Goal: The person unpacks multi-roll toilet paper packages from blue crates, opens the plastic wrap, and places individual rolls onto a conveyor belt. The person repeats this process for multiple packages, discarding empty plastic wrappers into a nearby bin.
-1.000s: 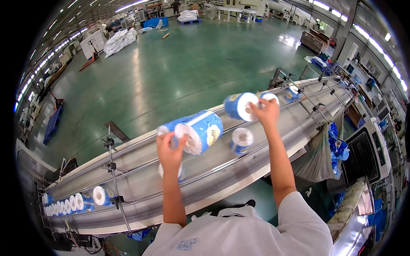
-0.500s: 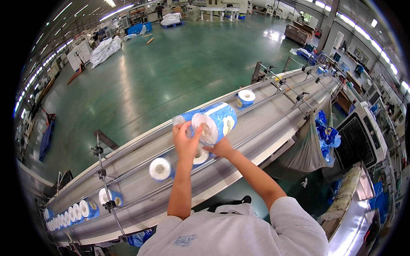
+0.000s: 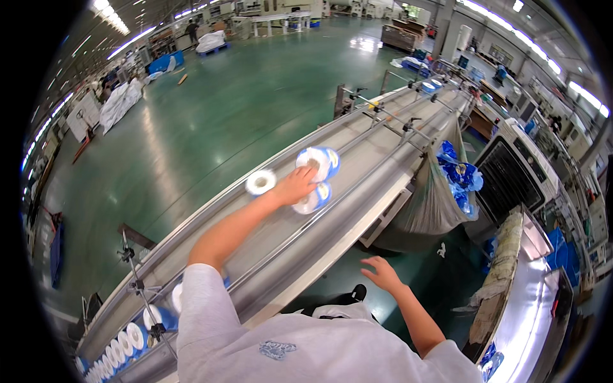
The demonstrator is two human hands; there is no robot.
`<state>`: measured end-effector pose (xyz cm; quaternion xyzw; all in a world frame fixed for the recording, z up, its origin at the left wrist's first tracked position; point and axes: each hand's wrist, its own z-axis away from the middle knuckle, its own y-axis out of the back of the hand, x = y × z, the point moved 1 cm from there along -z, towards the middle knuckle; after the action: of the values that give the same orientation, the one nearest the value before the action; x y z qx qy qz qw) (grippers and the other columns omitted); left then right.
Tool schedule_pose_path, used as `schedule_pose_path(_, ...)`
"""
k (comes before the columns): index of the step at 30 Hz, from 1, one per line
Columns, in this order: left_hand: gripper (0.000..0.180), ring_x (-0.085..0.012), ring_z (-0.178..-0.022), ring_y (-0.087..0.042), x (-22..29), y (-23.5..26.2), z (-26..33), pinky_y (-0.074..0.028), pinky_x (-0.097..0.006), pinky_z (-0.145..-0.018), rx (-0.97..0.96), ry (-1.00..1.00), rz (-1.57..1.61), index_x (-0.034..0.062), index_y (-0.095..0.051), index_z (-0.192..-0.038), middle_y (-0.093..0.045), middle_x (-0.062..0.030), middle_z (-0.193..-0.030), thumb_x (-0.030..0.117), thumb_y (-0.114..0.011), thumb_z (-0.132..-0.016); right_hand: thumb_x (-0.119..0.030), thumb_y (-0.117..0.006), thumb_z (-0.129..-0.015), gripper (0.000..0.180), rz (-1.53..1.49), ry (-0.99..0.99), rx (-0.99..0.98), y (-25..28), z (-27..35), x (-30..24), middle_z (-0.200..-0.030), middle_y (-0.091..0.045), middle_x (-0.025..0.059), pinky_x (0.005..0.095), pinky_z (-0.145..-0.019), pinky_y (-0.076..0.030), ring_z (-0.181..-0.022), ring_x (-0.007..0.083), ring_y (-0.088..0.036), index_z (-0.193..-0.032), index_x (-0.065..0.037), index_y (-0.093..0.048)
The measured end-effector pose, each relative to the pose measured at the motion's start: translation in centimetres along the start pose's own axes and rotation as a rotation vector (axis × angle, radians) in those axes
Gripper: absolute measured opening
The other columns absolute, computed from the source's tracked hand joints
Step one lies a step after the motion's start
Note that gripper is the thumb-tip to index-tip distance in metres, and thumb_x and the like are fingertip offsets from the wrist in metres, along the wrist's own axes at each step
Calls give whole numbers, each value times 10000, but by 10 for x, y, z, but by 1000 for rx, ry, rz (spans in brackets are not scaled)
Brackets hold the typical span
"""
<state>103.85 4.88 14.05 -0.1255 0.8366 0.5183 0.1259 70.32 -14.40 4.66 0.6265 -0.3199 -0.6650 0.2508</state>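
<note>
My left hand point(image 3: 297, 185) reaches over the conveyor belt, closed on a blue-wrapped paper roll point(image 3: 329, 161) with a white end and hollow core. Its fingertips are at the edge of the core. Beneath and against that hand is a second blue-wrapped roll point(image 3: 323, 193), partly covered by it. A third roll point(image 3: 260, 182), blurred, stands just left of the hand near the belt's far rail. My right hand point(image 3: 383, 274) is off the belt, above the floor, empty with its fingers apart.
Several wrapped rolls point(image 3: 134, 336) line up at the belt's lower left, past a clamped rod point(image 3: 137, 285). Metal guide rails point(image 3: 357, 142) run along the conveyor. At right hang a sack point(image 3: 426, 220) with blue film and a dark-fronted machine point(image 3: 520, 163). A lit metal surface point(image 3: 530, 303) lies near right.
The two rolls held up between both hands are now down on the belt. My right hand has let go and drawn back; my left arm reaches across. The view has shifted to the right.
</note>
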Motion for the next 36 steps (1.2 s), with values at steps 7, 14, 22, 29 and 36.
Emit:
schedule_pose_path(7,256,-385,-1060,-474,-1,-15,61,-418,-447,-887,-599,-311,344,57,-632,-803,-484,-238,-1089,178,-710,-592,-242,-624,-837,312,-160,-376,226,-2,119,38,-1045,-586,114,315,-786,-472,-948,237,-573,-1115,-99,-619)
schedule_pose_path(14,639,-308,-1041,-571,35,52,67,-451,-411,-876,-1270,-13,260,191,-590,-1178,-614,-139,-1108,483,-742,-630,-302,-588,-853,313,-56,-447,428,-18,209,82,-1053,-592,131,376,-851,-457,-974,294,-563,-1094,-104,-624)
schedule_pose_path(22,486,-322,-989,-565,209,71,-96,-453,-394,-847,-937,-103,643,75,-579,-1146,-599,-146,-1070,354,-675,-760,-269,-565,-836,271,-152,-548,604,57,280,80,-1007,-605,101,379,-828,-464,-967,285,-575,-1032,-97,-637)
schedule_pose_path(29,315,-299,-1006,-558,521,50,-264,-448,-357,-857,-697,-560,1133,52,-575,-1120,-594,-129,-1073,186,-593,-836,-230,-590,-828,182,28,-1067,1361,74,570,122,-848,-649,118,369,-731,-479,-830,291,-612,-859,-72,-676)
schedule_pose_path(36,335,-289,-1092,-517,847,78,-350,-421,-352,-918,-507,-914,1307,59,-539,-1156,-551,-114,-1165,102,-577,-826,-32,-594,-728,227,106,-1818,1018,-3,847,125,-1065,-584,151,387,-857,-449,-1028,320,-535,-941,-88,-648)
